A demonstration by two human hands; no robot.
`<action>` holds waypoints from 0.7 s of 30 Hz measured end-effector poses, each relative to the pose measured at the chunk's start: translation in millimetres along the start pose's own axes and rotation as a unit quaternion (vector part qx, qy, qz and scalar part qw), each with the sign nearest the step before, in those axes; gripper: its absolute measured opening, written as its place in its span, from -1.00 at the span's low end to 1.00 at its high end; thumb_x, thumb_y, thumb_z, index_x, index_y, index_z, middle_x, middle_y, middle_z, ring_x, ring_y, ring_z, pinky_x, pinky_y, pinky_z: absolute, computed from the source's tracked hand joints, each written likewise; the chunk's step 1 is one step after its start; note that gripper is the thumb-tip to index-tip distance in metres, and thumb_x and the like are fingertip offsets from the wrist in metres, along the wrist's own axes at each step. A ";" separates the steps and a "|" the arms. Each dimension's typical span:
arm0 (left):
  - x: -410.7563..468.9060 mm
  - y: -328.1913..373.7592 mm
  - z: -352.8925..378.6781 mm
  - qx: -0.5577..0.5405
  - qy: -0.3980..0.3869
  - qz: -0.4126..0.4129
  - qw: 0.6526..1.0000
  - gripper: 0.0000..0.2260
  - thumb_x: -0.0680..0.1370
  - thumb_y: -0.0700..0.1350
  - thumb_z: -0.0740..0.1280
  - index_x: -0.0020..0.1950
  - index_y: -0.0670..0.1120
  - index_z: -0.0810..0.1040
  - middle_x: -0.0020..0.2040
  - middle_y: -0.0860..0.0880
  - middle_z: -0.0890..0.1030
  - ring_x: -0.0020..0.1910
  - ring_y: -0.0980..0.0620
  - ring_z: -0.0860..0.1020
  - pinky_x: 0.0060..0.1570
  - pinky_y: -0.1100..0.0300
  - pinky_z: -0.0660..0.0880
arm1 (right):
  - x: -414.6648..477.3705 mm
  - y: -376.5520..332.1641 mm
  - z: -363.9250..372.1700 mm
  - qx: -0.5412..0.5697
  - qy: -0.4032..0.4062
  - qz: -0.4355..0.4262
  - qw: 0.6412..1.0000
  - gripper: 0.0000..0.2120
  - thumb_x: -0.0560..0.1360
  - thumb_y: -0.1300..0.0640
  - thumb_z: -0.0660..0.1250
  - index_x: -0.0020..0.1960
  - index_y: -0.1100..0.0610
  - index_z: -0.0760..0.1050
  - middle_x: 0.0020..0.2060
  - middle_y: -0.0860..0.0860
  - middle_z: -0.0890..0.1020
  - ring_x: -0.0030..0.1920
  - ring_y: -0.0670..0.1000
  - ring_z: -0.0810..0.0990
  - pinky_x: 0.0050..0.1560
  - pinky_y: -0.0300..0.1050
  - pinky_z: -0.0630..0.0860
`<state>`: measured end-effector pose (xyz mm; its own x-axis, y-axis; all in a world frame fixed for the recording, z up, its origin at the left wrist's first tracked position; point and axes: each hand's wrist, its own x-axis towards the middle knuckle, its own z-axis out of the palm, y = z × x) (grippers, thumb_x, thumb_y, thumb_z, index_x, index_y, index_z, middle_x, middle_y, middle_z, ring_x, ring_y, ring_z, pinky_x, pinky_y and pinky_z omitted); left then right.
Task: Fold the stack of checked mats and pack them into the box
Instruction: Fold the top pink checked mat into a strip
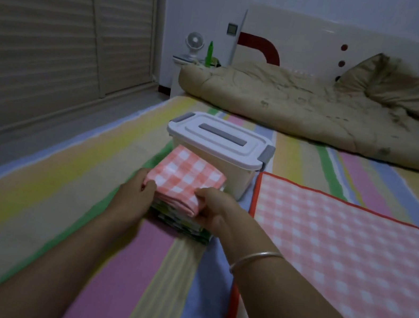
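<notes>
Centrally, just below the middle of the frame, a folded pink mat (185,177) sits on top of a low stack of folded mats (182,228), whose green checked edges show underneath. The stack lies on the striped bed sheet (30,183), touching the front of the white box (235,183). The box's lid (217,138) is on, with grey latches at both ends.

The left hand (138,191) holds the left near corner of the folded pink mat, thumb on top. The right hand (214,210) holds the right near corner the same way, thumb on the cloth and fingers curled at the side of the stack. Each grip is clamped on the pink mat; whether the fingers also catch the layers below I cannot tell. A silver bangle (255,258) circles the right wrist.

At the right of the frame a large pink checked mat (340,252) with a red border lies spread flat on the bed, its far left corner beside the box.

Across the upper right a beige quilt (309,112) and pillow (389,84) lie bunched below a white headboard (307,41). A small fan (194,44) and a green bottle (209,53) stand beyond the bed's far corner.
</notes>
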<state>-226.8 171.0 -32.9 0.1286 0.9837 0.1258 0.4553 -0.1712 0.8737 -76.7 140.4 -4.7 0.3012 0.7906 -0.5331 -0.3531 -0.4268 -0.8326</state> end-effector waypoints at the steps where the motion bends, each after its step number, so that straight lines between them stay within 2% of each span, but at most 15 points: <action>1: 0.8 0.8 0.8 -0.001 0.000 0.004 1.000 -0.81 0.68 -0.10 0.09 0.24 0.02 0.42 0.12 -0.02 0.54 -0.10 0.12 0.50 -0.22 0.20 0.36 | 0.9 0.0 -1.4 0.012 -0.001 0.000 1.000 -0.98 0.59 0.26 0.24 -0.02 0.18 0.43 -0.27 0.10 0.56 -0.34 0.02 0.53 -0.56 -0.16 0.51; 2: 2.9 1.9 1.0 0.001 -0.003 0.005 1.000 -0.78 0.68 -0.07 0.11 0.29 -0.02 0.42 0.14 -0.03 0.54 -0.06 0.05 0.51 -0.17 0.18 0.36 | -0.4 0.0 -1.7 0.028 -0.003 -0.001 1.000 -0.96 0.59 0.25 0.25 0.03 0.19 0.44 -0.26 0.09 0.56 -0.34 0.02 0.53 -0.59 -0.17 0.50; 4: 8.0 2.7 0.4 0.022 0.001 0.007 1.000 -0.69 0.67 0.00 0.14 0.37 -0.06 0.39 0.20 -0.07 0.56 0.04 -0.03 0.51 -0.05 0.13 0.41 | 1.0 0.2 -1.5 0.065 -0.001 -0.004 0.998 -0.81 0.59 0.23 0.27 0.19 0.20 0.46 -0.25 0.08 0.57 -0.32 0.01 0.54 -0.59 -0.17 0.51; 6: 10.8 4.4 1.8 0.023 0.021 0.003 1.000 -0.63 0.65 0.07 0.18 0.39 -0.08 0.39 0.22 -0.10 0.57 0.06 -0.07 0.53 0.00 0.08 0.45 | 1.1 -0.5 -1.7 0.098 0.000 -0.009 0.995 -0.72 0.59 0.20 0.29 0.28 0.24 0.45 -0.23 0.09 0.58 -0.30 0.02 0.55 -0.61 -0.16 0.52; 8: 10.6 5.9 3.7 0.032 0.053 -0.004 0.998 -0.60 0.62 0.14 0.20 0.34 -0.09 0.43 0.18 -0.12 0.60 0.01 -0.09 0.52 -0.05 0.08 0.43 | 0.0 -1.2 -1.5 0.118 -0.002 -0.014 0.993 -0.70 0.59 0.17 0.31 0.28 0.25 0.45 -0.17 0.12 0.61 -0.29 0.03 0.56 -0.60 -0.15 0.53; 11: 10.4 6.6 5.7 0.052 0.077 -0.010 0.996 -0.57 0.60 0.22 0.18 0.25 -0.09 0.48 0.13 -0.11 0.62 -0.02 -0.11 0.53 -0.08 0.08 0.41 | 2.2 -0.8 -4.6 0.119 0.010 -0.057 0.991 -0.69 0.55 0.13 0.37 0.24 0.24 0.48 0.06 0.16 0.65 -0.21 0.05 0.61 -0.45 -0.09 0.62; 13: 10.1 9.0 7.0 0.060 0.078 -0.011 0.995 -0.55 0.60 0.24 0.15 0.25 -0.09 0.47 0.13 -0.12 0.61 0.02 -0.13 0.55 -0.07 0.08 0.41 | 5.2 -1.1 -8.9 0.064 0.060 -0.114 0.990 -0.73 0.49 0.07 0.44 0.10 0.19 0.53 0.02 0.14 0.65 -0.14 0.10 0.64 -0.28 -0.02 0.66; 15: 8.7 12.9 7.6 0.063 0.082 -0.010 0.995 -0.54 0.61 0.24 0.13 0.25 -0.10 0.46 0.13 -0.13 0.61 0.01 -0.14 0.55 -0.05 0.05 0.44 | 11.6 -3.5 -16.1 -0.061 0.137 -0.159 0.976 -0.71 0.38 -0.09 0.48 -0.15 0.13 0.54 -0.05 0.14 0.66 -0.03 0.19 0.66 -0.01 0.11 0.63; 17: 6.1 17.8 6.9 0.070 0.091 -0.003 0.993 -0.53 0.61 0.25 0.12 0.26 -0.10 0.45 0.12 -0.13 0.61 0.03 -0.16 0.56 -0.02 0.02 0.48 | 1.0 -8.5 -20.5 -0.173 0.156 -0.187 0.954 -0.68 0.42 -0.14 0.42 -0.31 0.07 0.46 -0.12 0.14 0.66 -0.01 0.21 0.64 0.07 0.13 0.59; 19: 3.6 22.5 5.6 0.072 0.096 0.007 0.993 -0.53 0.61 0.25 0.10 0.25 -0.09 0.45 0.10 -0.10 0.61 0.01 -0.15 0.55 -0.05 0.03 0.47 | -16.8 -12.8 -24.6 -0.262 0.152 -0.204 0.931 -0.67 0.48 -0.18 0.34 -0.23 0.09 0.51 -0.14 0.10 0.64 0.00 0.19 0.62 0.05 0.04 0.56; 21: 0.1 27.4 4.8 0.074 0.092 0.014 0.993 -0.54 0.62 0.24 0.08 0.26 -0.09 0.45 0.03 -0.05 0.58 -0.06 -0.10 0.51 -0.09 0.08 0.40 | -21.0 -12.5 -32.6 -0.312 0.166 -0.228 0.907 -0.64 0.52 -0.17 0.28 0.03 0.12 0.57 -0.02 0.09 0.63 0.09 0.18 0.59 0.04 -0.05 0.48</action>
<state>-210.0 166.0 -11.2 -0.0139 0.9694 0.2449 0.5803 -0.1917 0.7915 -49.7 114.8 12.0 0.5773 0.8154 -0.0418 0.4139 -0.3364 -0.8459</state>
